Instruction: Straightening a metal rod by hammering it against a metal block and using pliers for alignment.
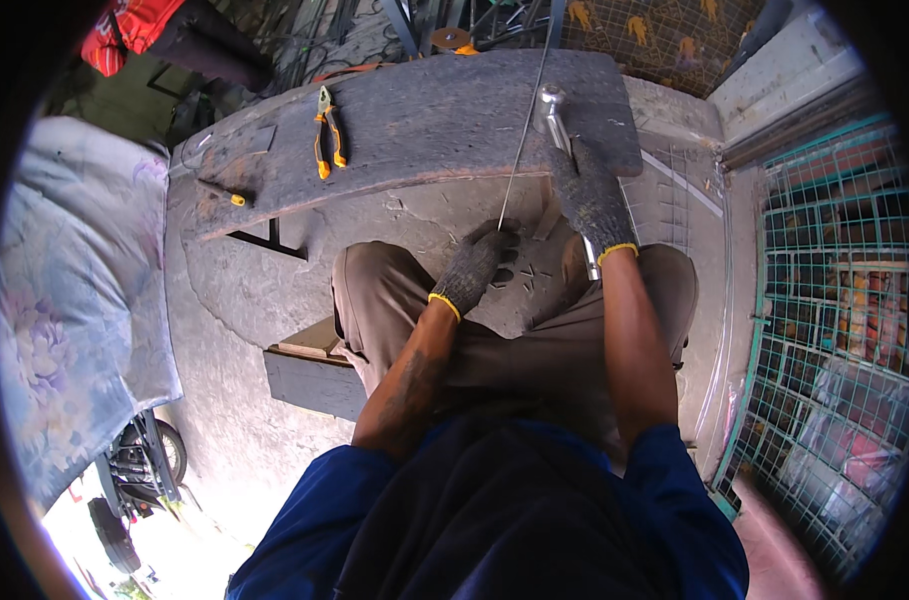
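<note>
My left hand (477, 265), in a dark grey knitted glove with a yellow cuff, is closed around the lower end of a thin metal rod (516, 160). The rod slants up across a dark wooden bench (424, 115) and past its far edge. In a matching glove, my right hand (589, 195) grips a shiny metal hammer (558, 125). Its rounded head is over the right part of the bench, just right of the rod, and the handle's end shows below my wrist. Pliers (329, 135) with orange and black handles lie on the bench to the left.
A yellow-handled tool (222, 193) and a small flat plate (259, 139) lie at the bench's left end. Short metal pieces (534, 275) are scattered on the floor between my knees. A green wire grille (774, 330) stands at right; a floral cloth (84, 310) hangs left. Another person (209, 45) is at far left.
</note>
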`<state>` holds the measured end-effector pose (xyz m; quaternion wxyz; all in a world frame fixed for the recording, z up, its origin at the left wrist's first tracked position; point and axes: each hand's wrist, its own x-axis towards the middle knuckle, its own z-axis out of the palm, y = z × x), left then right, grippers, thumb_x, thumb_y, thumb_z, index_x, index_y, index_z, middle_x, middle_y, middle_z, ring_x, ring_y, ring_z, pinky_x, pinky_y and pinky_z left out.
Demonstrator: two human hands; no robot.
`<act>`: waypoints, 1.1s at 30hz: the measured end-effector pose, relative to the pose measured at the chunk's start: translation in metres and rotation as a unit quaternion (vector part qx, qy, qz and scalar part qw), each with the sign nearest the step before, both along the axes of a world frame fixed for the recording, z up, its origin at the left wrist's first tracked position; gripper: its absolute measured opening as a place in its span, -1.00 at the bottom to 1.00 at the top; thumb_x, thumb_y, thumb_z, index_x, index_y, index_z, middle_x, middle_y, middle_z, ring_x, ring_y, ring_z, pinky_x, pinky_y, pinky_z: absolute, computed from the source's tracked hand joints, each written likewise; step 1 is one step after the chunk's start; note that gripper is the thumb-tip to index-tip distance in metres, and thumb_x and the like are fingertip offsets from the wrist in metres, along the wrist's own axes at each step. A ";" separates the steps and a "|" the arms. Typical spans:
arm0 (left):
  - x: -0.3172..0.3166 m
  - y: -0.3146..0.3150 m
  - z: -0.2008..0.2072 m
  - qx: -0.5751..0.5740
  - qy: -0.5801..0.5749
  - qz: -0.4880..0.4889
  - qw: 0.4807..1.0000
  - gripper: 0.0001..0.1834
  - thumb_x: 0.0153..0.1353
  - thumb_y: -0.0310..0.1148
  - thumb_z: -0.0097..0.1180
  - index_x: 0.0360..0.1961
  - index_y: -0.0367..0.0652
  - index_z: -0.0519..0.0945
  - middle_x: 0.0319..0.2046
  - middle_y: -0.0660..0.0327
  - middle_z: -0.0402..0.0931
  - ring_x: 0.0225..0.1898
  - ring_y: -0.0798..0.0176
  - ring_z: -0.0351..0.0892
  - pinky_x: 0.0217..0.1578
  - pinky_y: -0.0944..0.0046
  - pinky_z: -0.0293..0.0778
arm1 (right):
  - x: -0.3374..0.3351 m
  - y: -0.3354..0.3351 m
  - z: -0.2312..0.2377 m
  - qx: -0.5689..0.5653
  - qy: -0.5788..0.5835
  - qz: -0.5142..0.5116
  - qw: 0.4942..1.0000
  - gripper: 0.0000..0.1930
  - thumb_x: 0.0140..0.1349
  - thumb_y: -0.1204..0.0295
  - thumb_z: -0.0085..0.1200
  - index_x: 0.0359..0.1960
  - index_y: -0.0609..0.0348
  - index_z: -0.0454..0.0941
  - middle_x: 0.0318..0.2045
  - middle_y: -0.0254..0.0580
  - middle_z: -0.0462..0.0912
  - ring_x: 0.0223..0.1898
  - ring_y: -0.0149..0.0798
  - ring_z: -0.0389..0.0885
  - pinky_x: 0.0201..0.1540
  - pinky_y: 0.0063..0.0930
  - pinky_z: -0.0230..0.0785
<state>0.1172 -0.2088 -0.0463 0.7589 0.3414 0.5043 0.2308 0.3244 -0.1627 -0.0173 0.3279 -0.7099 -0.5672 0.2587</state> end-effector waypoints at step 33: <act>-0.074 0.029 0.256 0.450 -0.357 0.038 0.818 -0.46 0.43 0.03 -0.12 0.15 -0.20 0.52 -0.14 0.11 0.65 -0.12 0.02 0.58 0.16 -0.24 0.31 | -0.004 -0.008 0.024 -0.001 0.021 -0.027 0.999 -0.49 0.41 0.07 -0.08 -0.05 0.41 0.51 -0.12 0.41 0.59 -0.04 0.35 0.57 0.03 0.09 0.40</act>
